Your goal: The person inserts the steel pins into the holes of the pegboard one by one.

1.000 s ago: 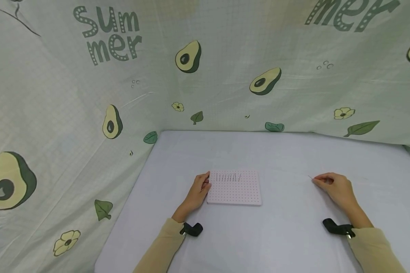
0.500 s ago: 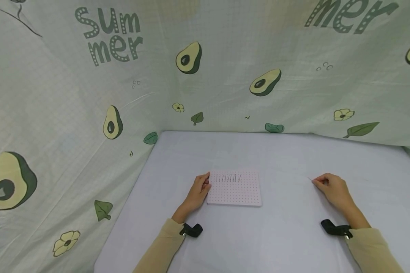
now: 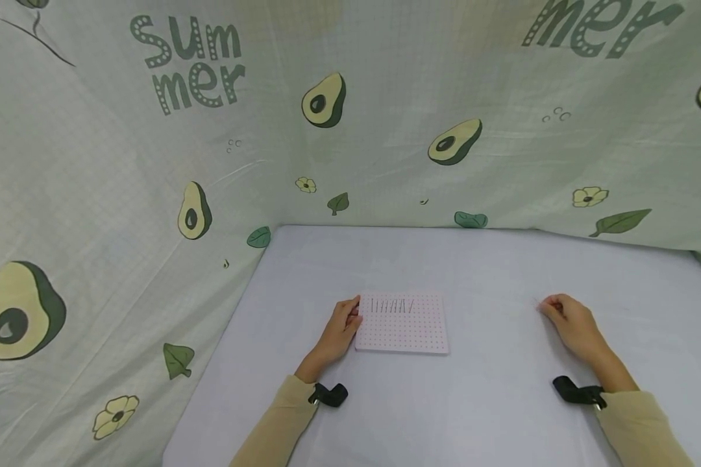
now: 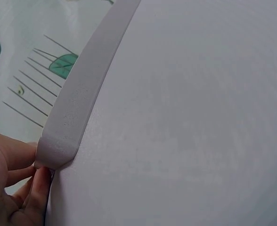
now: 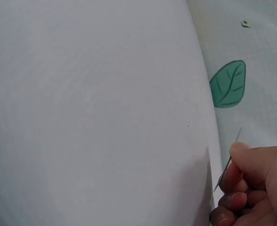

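Note:
A pale pink pegboard (image 3: 402, 331) with rows of small holes lies on the table, left of the middle. Several thin metal needles (image 3: 393, 305) stand in a row near its far edge; the rightmost leans. My left hand (image 3: 337, 329) grips the board's left side, and the left wrist view puts the thumb and fingers at a corner of the raised board edge (image 4: 77, 101). Well to the right of the board, my right hand (image 3: 574, 326) pinches a single needle (image 5: 227, 165) between thumb and forefinger, its ends sticking out on both sides. The other fingers are curled.
A white cloth-covered table (image 3: 479, 402) spreads around the board and both hands. Behind and to the left hangs a pale green curtain (image 3: 380, 149) printed with avocados and leaves. Black wrist mounts (image 3: 330, 394) sit at both cuffs.
My right hand has shifted slightly to the right and the needle has turned in its fingers, showing fainter in the head view. My left hand and the board stay put.

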`<state>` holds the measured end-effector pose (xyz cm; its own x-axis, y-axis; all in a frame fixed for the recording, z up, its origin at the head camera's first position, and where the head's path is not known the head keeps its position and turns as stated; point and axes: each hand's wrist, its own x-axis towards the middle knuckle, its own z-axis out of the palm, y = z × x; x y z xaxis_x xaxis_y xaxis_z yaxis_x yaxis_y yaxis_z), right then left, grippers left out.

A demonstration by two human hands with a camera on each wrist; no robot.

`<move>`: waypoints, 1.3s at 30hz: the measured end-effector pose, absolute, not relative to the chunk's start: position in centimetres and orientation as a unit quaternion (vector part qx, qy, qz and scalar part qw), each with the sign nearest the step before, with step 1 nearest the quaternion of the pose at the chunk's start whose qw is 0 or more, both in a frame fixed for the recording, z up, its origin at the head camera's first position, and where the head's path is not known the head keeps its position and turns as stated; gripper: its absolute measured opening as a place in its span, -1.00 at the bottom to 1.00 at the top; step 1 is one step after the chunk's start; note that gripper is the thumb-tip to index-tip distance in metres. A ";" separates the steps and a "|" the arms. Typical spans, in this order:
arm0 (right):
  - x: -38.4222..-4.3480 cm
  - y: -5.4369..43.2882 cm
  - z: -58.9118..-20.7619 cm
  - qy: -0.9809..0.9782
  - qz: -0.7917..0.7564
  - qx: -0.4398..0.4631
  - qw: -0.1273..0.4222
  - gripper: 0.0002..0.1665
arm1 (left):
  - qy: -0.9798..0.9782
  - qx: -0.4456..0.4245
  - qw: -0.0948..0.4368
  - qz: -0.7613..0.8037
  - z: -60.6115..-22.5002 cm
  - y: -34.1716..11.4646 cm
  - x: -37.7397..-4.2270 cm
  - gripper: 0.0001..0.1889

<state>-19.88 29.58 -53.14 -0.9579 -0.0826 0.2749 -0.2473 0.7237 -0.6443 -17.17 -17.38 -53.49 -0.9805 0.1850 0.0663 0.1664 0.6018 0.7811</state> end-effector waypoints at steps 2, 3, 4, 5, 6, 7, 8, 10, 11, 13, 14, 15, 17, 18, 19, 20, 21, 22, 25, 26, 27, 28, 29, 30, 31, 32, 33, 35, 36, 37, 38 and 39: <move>-19.9 29.5 -53.1 -0.917 0.368 0.089 0.125 -0.81 | 0.896 0.097 0.011 0.433 -53.5 -17.4 -17.2 -0.46; -20.0 29.4 -53.1 -0.915 0.371 0.089 0.132 -0.81 | 0.896 0.099 0.009 0.433 -53.5 -17.4 -17.2 -0.46; -20.0 29.3 -53.1 -0.912 0.374 0.089 0.140 -0.80 | 0.895 0.100 0.008 0.435 -53.5 -17.4 -17.2 -0.46; -20.0 29.2 -53.0 -0.910 0.378 0.089 0.148 -0.80 | 0.895 0.101 0.007 0.434 -53.5 -17.4 -17.1 -0.47; -20.0 29.1 -52.9 -0.906 0.384 0.089 0.155 -0.80 | 0.895 0.100 0.007 0.436 -53.5 -17.4 -17.1 -0.47; -20.1 28.9 -52.9 -0.901 0.392 0.090 0.162 -0.80 | 0.894 0.099 0.008 0.436 -53.6 -17.4 -17.1 -0.47; -20.1 28.7 -52.8 -0.897 0.400 0.092 0.166 -0.79 | 0.894 0.097 0.009 0.437 -53.6 -17.4 -17.1 -0.46; -20.2 28.1 -52.5 -0.891 0.409 0.097 0.174 -0.79 | 0.894 0.094 0.012 0.438 -53.6 -17.4 -17.1 -0.46; -20.2 27.9 -52.4 -0.888 0.413 0.101 0.177 -0.80 | 0.895 0.093 0.013 0.437 -53.6 -17.4 -17.1 -0.46; -20.4 27.3 -52.3 -0.883 0.419 0.107 0.182 -0.81 | 0.894 0.091 0.017 0.439 -53.6 -17.4 -17.2 -0.46; -20.5 26.9 -52.2 -0.882 0.419 0.110 0.186 -0.83 | 0.894 0.090 0.018 0.440 -53.6 -17.4 -17.2 -0.45; -20.6 26.6 -52.1 -0.881 0.420 0.111 0.191 -0.84 | 0.893 0.090 0.018 0.440 -53.7 -17.4 -17.2 -0.45; -20.8 25.9 -52.0 -0.878 0.422 0.111 0.195 -0.87 | 0.893 0.094 0.015 0.441 -53.7 -17.4 -17.2 -0.46; -20.9 25.6 -51.9 -0.877 0.424 0.111 0.195 -0.88 | 0.891 0.095 0.014 0.443 -53.7 -17.4 -17.2 -0.46; -21.0 25.2 -51.9 -0.877 0.426 0.112 0.194 -0.89 | 0.891 0.098 0.012 0.444 -53.7 -17.4 -17.2 -0.46; -21.0 24.9 -51.8 -0.876 0.428 0.113 0.192 -0.89 | 0.890 0.100 0.011 0.444 -53.7 -17.4 -17.2 -0.46; -21.1 24.5 -51.7 -0.876 0.430 0.115 0.188 -0.90 | 0.890 0.103 0.009 0.445 -53.8 -17.4 -17.2 -0.46; -21.1 24.1 -51.7 -0.876 0.431 0.117 0.184 -0.90 | 0.888 0.105 0.008 0.447 -53.8 -17.4 -17.2 -0.47; -21.3 22.7 -51.5 -0.874 0.437 0.127 0.172 -0.91 | 0.887 0.108 0.008 0.450 -53.7 -17.4 -17.3 -0.46; -21.3 22.2 -51.4 -0.873 0.439 0.129 0.168 -0.92 | 0.887 0.108 0.008 0.450 -53.7 -17.4 -17.3 -0.46; -21.4 21.7 -51.4 -0.871 0.444 0.134 0.164 -0.93 | 0.886 0.108 0.008 0.450 -53.7 -17.4 -17.3 -0.46; -21.5 21.2 -51.3 -0.868 0.449 0.140 0.158 -0.93 | 0.886 0.108 0.008 0.451 -53.6 -17.4 -17.3 -0.46; -21.5 20.7 -51.2 -0.865 0.454 0.146 0.154 -0.94 | 0.886 0.108 0.008 0.450 -53.6 -17.4 -17.3 -0.46; -21.6 20.1 -51.2 -0.862 0.460 0.153 0.148 -0.95 | 0.886 0.108 0.008 0.450 -53.6 -17.4 -17.3 -0.46; -21.7 19.6 -51.1 -0.859 0.465 0.160 0.142 -0.95 | 0.886 0.108 0.008 0.450 -53.6 -17.4 -17.3 -0.46; -21.7 19.0 -51.0 -0.856 0.470 0.167 0.136 -0.95 | 0.886 0.108 0.009 0.450 -53.6 -17.4 -17.3 -0.46; -21.7 18.5 -50.9 -0.852 0.477 0.174 0.129 -0.96 | 0.887 0.109 0.008 0.449 -53.6 -17.5 -17.3 -0.46; -21.8 17.3 -50.7 -0.844 0.488 0.187 0.117 -0.96 | 0.887 0.111 0.006 0.448 -53.5 -17.5 -17.3 -0.46; -21.8 16.8 -50.6 -0.841 0.492 0.193 0.112 -0.95 | 0.887 0.112 0.005 0.448 -53.5 -17.5 -17.2 -0.46; -21.8 16.3 -50.6 -0.838 0.498 0.199 0.106 -0.95 | 0.887 0.113 0.004 0.448 -53.5 -17.5 -17.2 -0.46; -21.8 15.7 -50.5 -0.834 0.503 0.205 0.101 -0.95 | 0.887 0.113 0.003 0.448 -53.4 -17.5 -17.2 -0.46; -21.7 15.3 -50.5 -0.830 0.509 0.210 0.095 -0.95 | 0.887 0.113 0.002 0.448 -53.4 -17.5 -17.2 -0.46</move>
